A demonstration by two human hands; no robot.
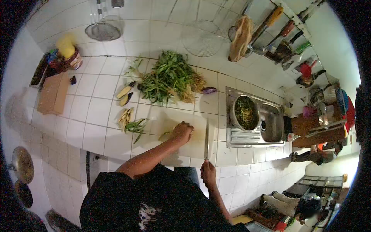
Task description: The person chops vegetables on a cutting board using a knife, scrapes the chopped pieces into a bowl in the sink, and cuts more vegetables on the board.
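My right hand [208, 172] is wrapped round the handle of a long kitchen knife [207, 141], whose blade lies along the right part of a white cutting board [198, 149]. Over the middle of the board my left hand [182, 132] has its fingers curled; what is in them, if anything, is hidden. Beside that wrist lies a small piece of something green [165, 135]. To the left of the board are pale cut strips [125, 118] and some green leaves [136, 126]. Behind it spreads a large heap of leafy greens [170, 75].
Eggplant halves [125, 92] and a purple eggplant [209, 90] lie by the greens. At right, a metal bowl of chopped greens [246, 113] stands in the steel sink unit [236, 138]. A cardboard box [53, 92] sits far left. Strainers [102, 31] hang above. Other people [309, 207] are at right.
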